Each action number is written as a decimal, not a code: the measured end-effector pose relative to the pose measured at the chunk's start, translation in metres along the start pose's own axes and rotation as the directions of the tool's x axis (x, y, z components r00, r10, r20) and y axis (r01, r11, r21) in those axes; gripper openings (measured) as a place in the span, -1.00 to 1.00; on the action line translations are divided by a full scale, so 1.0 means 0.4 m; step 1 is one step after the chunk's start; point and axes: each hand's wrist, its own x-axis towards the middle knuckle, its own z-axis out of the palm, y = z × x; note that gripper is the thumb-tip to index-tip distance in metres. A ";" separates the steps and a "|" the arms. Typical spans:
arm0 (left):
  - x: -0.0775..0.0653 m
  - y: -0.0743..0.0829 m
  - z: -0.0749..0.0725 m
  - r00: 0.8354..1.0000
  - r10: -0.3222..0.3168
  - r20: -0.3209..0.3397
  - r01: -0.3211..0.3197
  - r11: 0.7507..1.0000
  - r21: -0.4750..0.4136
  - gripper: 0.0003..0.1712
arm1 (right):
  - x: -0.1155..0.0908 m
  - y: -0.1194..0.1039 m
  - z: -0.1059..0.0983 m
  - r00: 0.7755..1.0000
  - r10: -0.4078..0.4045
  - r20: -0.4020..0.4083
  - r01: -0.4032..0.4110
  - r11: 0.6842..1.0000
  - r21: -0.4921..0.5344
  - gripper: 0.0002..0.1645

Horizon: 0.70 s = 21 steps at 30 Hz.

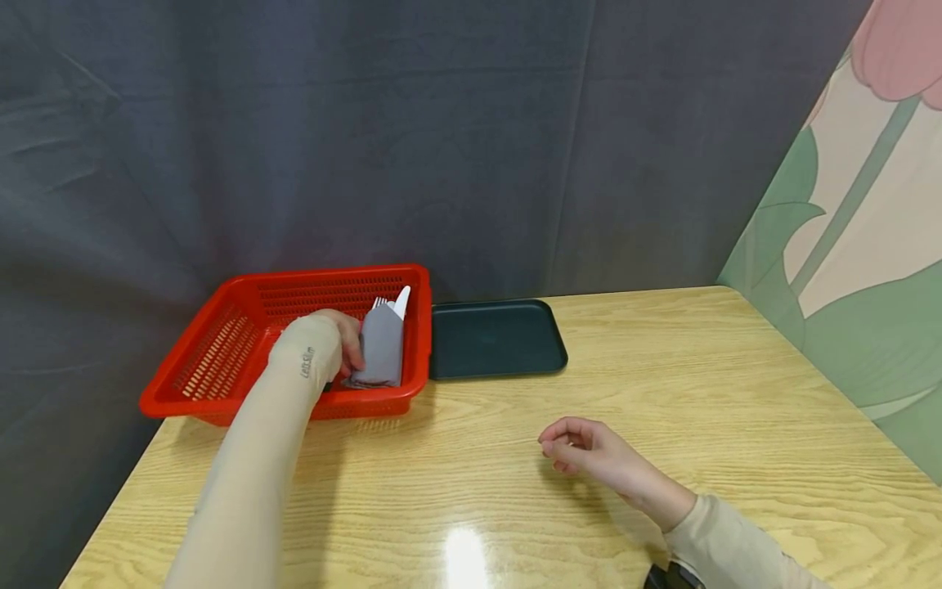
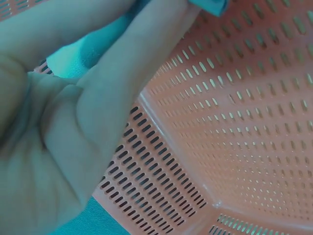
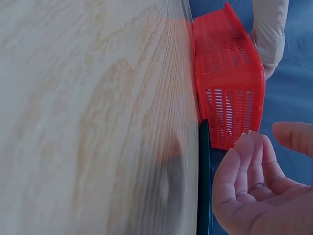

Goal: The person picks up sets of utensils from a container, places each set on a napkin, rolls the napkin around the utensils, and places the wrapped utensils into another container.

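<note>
Inside the red basket (image 1: 423, 327), my left hand (image 1: 347, 335) reaches down near the right end. In the left wrist view, its thumb and fingers grip a smooth blue-green object (image 2: 105, 41), mostly hidden; I cannot tell its kind. A grey cutlery pouch (image 1: 381, 348) lies right beside these fingers, with a white fork (image 1: 379, 302) and a white knife (image 1: 401, 300) poking out of its top. My right hand (image 1: 589, 447) hovers over the table with fingers loosely bent and nothing in them, as the right wrist view also shows.
A dark green tray (image 1: 496, 339) stands against the right side of the basket. The wooden table (image 1: 412, 491) backs onto a dark curtain (image 1: 471, 147). On the right is a wall with a flower pattern (image 1: 868, 204). A black object (image 1: 673, 577) shows by the right sleeve.
</note>
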 end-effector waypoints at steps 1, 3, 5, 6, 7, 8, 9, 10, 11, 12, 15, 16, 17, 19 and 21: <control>-0.001 -0.001 0.001 1.000 -0.013 -0.023 0.013 1.000 -0.013 -0.44 | 0.000 0.000 0.000 1.000 -0.001 0.000 0.001 1.000 -0.001 -0.47; -0.003 -0.003 0.003 0.998 -0.038 -0.056 0.036 0.999 -0.034 -0.46 | 0.000 0.000 0.000 1.000 -0.001 0.001 0.001 1.000 -0.003 -0.47; -0.004 -0.005 0.003 0.996 -0.054 -0.069 0.050 0.997 -0.054 -0.47 | 0.000 -0.001 0.000 1.000 0.000 0.003 0.000 1.000 -0.003 -0.47; -0.005 -0.005 0.004 0.996 -0.057 -0.067 0.053 0.997 -0.059 -0.48 | 0.000 -0.001 0.000 1.000 0.001 0.004 -0.001 1.000 -0.003 -0.47; -0.006 -0.005 0.004 0.997 -0.055 -0.060 0.052 0.997 -0.053 -0.49 | -0.001 -0.001 -0.001 1.000 0.002 0.005 -0.002 1.000 -0.002 -0.47; -0.007 -0.006 0.004 0.997 -0.055 -0.052 0.052 0.997 -0.050 -0.51 | -0.001 -0.001 -0.001 1.000 0.003 0.006 -0.003 1.000 -0.001 -0.47; -0.009 -0.005 0.003 0.997 -0.055 -0.045 0.053 0.998 -0.046 -0.52 | -0.001 -0.002 -0.001 1.000 0.005 0.006 -0.005 1.000 -0.001 -0.47; -0.010 -0.005 0.003 0.998 -0.055 -0.038 0.053 0.998 -0.046 -0.54 | -0.001 -0.002 -0.001 1.000 0.005 0.007 -0.006 1.000 0.000 -0.47; -0.011 -0.005 0.004 0.998 -0.054 -0.034 0.053 0.998 -0.045 -0.56 | -0.001 -0.002 -0.001 1.000 0.007 0.007 -0.007 1.000 0.003 -0.47; -0.013 -0.004 0.004 0.998 -0.061 -0.035 0.059 0.997 -0.049 -0.57 | -0.001 -0.002 -0.001 1.000 0.008 0.008 -0.008 1.000 0.004 -0.47; -0.013 -0.004 0.005 0.997 -0.068 -0.039 0.065 0.996 -0.061 -0.62 | -0.001 -0.001 -0.001 1.000 0.010 0.008 -0.010 1.000 0.006 -0.47; -0.012 -0.004 0.005 0.997 -0.071 -0.042 0.068 0.995 -0.067 -0.63 | -0.001 -0.001 -0.001 1.000 0.011 0.009 -0.011 1.000 0.007 -0.47; -0.012 -0.005 0.005 0.997 -0.069 -0.046 0.066 0.995 -0.071 -0.64 | -0.001 -0.001 -0.001 1.000 0.011 0.009 -0.011 1.000 0.007 -0.47; -0.011 -0.006 0.005 0.996 -0.072 -0.055 0.067 0.994 -0.087 -0.64 | -0.001 0.000 0.000 1.000 0.008 0.010 -0.008 1.000 0.005 -0.47; -0.010 -0.008 0.006 0.994 -0.084 -0.072 0.075 0.990 -0.118 -0.62 | -0.001 0.000 0.000 1.000 0.007 0.011 -0.007 1.000 0.003 -0.47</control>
